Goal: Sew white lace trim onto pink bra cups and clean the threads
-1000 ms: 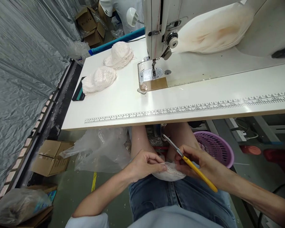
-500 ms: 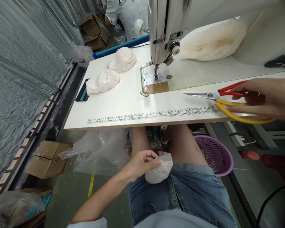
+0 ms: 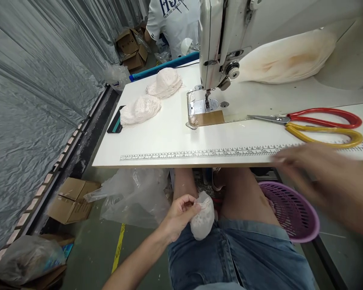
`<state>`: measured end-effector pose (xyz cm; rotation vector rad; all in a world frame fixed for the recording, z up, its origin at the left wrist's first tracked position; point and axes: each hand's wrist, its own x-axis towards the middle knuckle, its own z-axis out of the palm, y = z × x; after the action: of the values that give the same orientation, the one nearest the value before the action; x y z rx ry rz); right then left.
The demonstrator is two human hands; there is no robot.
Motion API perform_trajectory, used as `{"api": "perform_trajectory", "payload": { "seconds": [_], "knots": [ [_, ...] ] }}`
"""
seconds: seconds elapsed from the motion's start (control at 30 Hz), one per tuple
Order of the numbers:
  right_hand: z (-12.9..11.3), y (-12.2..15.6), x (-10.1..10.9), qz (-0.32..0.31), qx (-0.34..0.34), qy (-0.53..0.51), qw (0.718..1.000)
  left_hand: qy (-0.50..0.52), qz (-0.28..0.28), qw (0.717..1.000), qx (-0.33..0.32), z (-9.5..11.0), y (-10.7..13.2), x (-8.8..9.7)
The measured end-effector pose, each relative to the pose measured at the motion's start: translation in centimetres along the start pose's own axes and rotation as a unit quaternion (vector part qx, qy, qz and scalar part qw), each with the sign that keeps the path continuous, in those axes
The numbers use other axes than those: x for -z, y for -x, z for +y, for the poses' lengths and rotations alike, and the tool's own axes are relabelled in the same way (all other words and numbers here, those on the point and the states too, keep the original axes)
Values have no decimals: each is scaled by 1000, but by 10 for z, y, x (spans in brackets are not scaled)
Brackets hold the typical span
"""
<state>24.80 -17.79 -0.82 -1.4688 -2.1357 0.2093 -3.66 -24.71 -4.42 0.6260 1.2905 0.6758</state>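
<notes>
Above my lap, my left hand point(image 3: 183, 211) pinches the edge of a small white lace bra cup point(image 3: 203, 221) between thumb and fingers. The cup hangs over my thighs, below the table edge. My right hand point(image 3: 314, 173), blurred by motion, is at the table's front edge on the right with its fingers stretched out and nothing seen in them. Just beyond it, a pair of scissors point(image 3: 290, 120) with one red and one yellow handle lies on the table, blades pointing left, slightly parted.
A sewing machine point(image 3: 219, 44) stands on the white table point(image 3: 163, 137), which has a printed ruler point(image 3: 199, 154). Two stacks of lace cups point(image 3: 140, 109) lie left of the needle. A purple basket point(image 3: 313, 225) is below right, a plastic bag point(image 3: 133, 197) below left. Another person point(image 3: 177, 24) is beyond.
My right hand has let go of the scissors, now lying on the table, and moved down toward the front edge. My left hand still holds the lace bra cup, now turned more upright.
</notes>
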Motion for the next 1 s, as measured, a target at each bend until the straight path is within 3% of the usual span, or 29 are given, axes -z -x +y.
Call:
{"api": "perform_trajectory", "payload": {
  "seconds": [0.07, 0.1, 0.2, 0.27, 0.33, 0.4, 0.47, 0.6, 0.63, 0.7, 0.8, 1.0],
  "knots": [
    [-41, 22, -25, -74, 118, -97, 985, 20, 18, 1000, -2, 0, -3, -6],
    [-60, 30, -40, -107, 136, -126, 977, 34, 26, 999, -8, 0, -4, -10],
    [-96, 47, -83, -77, 122, -164, 976, 89, 37, 994, -42, 3, -6, -23],
    [-101, 49, -103, -19, 82, -169, 982, 116, 20, 991, -63, 6, -4, -27],
    [-94, 48, -112, 0, 56, -197, 979, 110, -9, 990, -84, 9, -1, -27],
    [-81, 44, -111, -49, 39, -265, 962, 47, -40, 992, -109, 8, 2, -21],
    [-70, 39, -106, -133, -5, -349, 928, -64, -34, 986, -151, 2, 1, -13],
    [-60, 34, -93, -241, -130, -471, 838, -262, 85, 919, -281, -8, -8, -1],
    [-60, 33, -91, -255, -150, -491, 819, -290, 90, 905, -297, -8, -10, 0],
    [-59, 33, -88, -274, -177, -517, 791, -321, 40, 904, -280, -5, -14, 0],
    [-54, 35, -82, -290, -193, -523, 778, -293, -56, 937, -185, 1, -14, -1],
    [-49, 38, -71, -310, -188, -519, 774, -178, -125, 971, -101, 4, -7, 2]
  ]
}}
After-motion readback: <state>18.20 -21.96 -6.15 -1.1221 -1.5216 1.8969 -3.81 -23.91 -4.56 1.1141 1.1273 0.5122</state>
